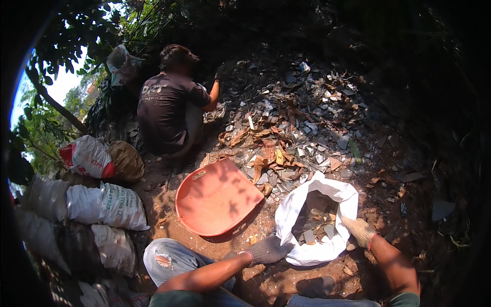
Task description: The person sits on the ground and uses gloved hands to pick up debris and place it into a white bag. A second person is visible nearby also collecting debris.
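A white woven sack [302, 258] stands on the dirt in front of me, its mouth spread wide. Grey, flat broken shards [308, 236] lie inside, with some brown leaves among them. My left hand [270, 249], in a dark grey glove, grips the sack's near left side, fingers closed at the cloth. On the opposite side my right hand [359, 231], in a pale beige glove, is closed on the rim. An orange plastic scoop [220, 197], shallow and holding nothing, lies to the left of the sack.
Beyond the sack spreads a heap of broken shards [327, 110] with dry leaves [263, 161]. A co-worker in a dark shirt [166, 110] squats at the far left, one hand over the heap. Filled sacks [123, 204] are stacked at the left. Another bag [123, 64] stands behind the co-worker.
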Motion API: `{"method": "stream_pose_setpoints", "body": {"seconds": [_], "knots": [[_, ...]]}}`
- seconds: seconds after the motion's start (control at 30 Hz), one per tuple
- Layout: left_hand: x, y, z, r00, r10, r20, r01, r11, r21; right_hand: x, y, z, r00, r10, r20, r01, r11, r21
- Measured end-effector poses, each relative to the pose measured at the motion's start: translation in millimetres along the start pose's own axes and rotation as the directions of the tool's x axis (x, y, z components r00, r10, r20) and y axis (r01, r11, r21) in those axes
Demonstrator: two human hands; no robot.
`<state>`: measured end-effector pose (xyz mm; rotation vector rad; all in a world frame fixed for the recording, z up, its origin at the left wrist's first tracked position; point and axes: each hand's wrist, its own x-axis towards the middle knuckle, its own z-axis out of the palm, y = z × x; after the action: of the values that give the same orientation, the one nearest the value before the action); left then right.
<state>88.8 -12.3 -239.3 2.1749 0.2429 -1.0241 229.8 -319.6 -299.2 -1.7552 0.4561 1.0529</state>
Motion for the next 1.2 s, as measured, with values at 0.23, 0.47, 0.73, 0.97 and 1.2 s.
{"method": "stream_pose_setpoints", "body": {"seconds": [0.23,0.47,0.73,0.97,1.2], "knots": [[5,-17,-53,0.914,-0.211,-0.346,-0.021,0.827,-0.561,-5,-51,17,0.9,-0.427,-0.089,0.39,0.88,-0.27],[-17,25,-23,0.996,0.029,-0.084,-0.023,0.997,0.068,-6,-2,-29,0.938,-0.327,-0.112,0.291,0.921,-0.258],[-11,1,-2,0.985,-0.067,-0.157,0.017,0.954,-0.3,-27,-10,-43,0.927,-0.343,-0.154,0.165,0.739,-0.653],[-15,26,-8,0.986,-0.06,-0.155,0.027,0.978,-0.205,6,-94,-29,0.774,-0.634,0.0,0.306,0.373,-0.876],[-12,14,-6,0.986,-0.041,-0.161,-0.006,0.959,-0.283,42,-133,-15,0.645,-0.74,-0.188,0.325,0.489,-0.81]]}}
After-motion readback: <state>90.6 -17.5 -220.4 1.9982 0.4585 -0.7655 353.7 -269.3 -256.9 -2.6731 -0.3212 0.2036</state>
